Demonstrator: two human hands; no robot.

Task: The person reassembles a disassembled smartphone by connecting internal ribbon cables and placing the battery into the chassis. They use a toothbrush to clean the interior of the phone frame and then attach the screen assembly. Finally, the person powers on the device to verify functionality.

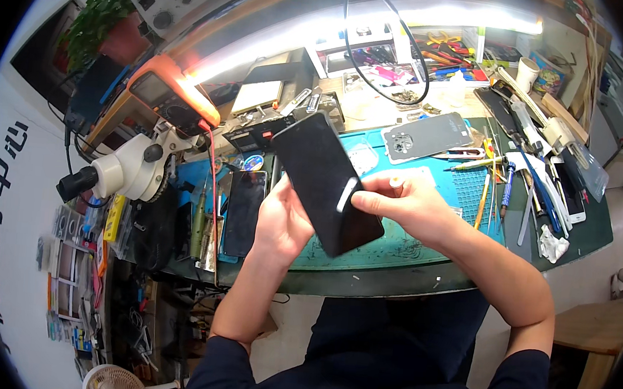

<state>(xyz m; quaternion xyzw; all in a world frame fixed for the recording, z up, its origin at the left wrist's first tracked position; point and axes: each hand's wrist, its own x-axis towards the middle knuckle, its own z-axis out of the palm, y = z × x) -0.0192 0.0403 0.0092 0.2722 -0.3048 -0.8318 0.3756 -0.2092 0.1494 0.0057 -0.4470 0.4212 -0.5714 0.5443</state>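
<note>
Clearly the work is mid-course: a black phone [327, 185] is held up above the near edge of the teal work mat [424, 247], tilted with its dark face up, and a small white strip [346, 194] sits at its right edge, apparently part-way peeled or wedged in; how much remains is unclear. The left hand [280, 221] cradles the phone from beneath, fingers wrapped around its left edge. The right hand [406, 202] reaches in from the right, fingertips pinched on the strip.
</note>
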